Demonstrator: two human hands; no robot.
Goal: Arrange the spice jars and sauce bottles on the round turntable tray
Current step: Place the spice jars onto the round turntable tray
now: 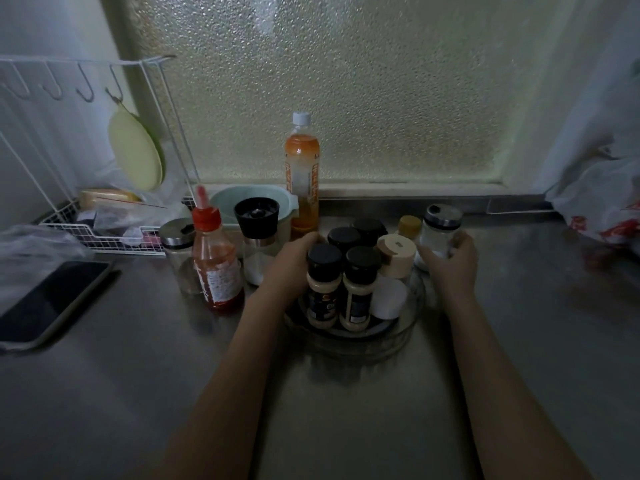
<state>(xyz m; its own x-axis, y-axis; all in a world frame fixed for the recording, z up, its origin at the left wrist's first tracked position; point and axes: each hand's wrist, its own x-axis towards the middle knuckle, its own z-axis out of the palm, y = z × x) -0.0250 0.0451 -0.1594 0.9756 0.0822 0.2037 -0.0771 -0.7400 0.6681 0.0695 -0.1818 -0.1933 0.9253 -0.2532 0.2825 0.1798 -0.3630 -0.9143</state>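
Observation:
A clear round turntable tray [398,336] sits on the steel counter, holding several black-capped spice jars [322,285] and a white jar with a cream lid [393,275]. My left hand [294,258] rests against the tray's left side, beside the black-capped jars; what it grips is hidden. My right hand [450,259] is wrapped around a glass shaker with a silver lid [440,230] at the tray's right rear edge. A small yellow-capped jar [409,226] stands behind. Left of the tray stand a red sauce bottle [216,261], a black-topped grinder [257,233] and a silver-lidded glass jar [178,251].
A tall orange drink bottle [302,174] stands by the frosted window, with a pale green bowl [221,202] beside it. A white wire rack [104,233] holds items at left. A phone [52,299] lies near the left edge. A plastic bag [602,202] sits at right.

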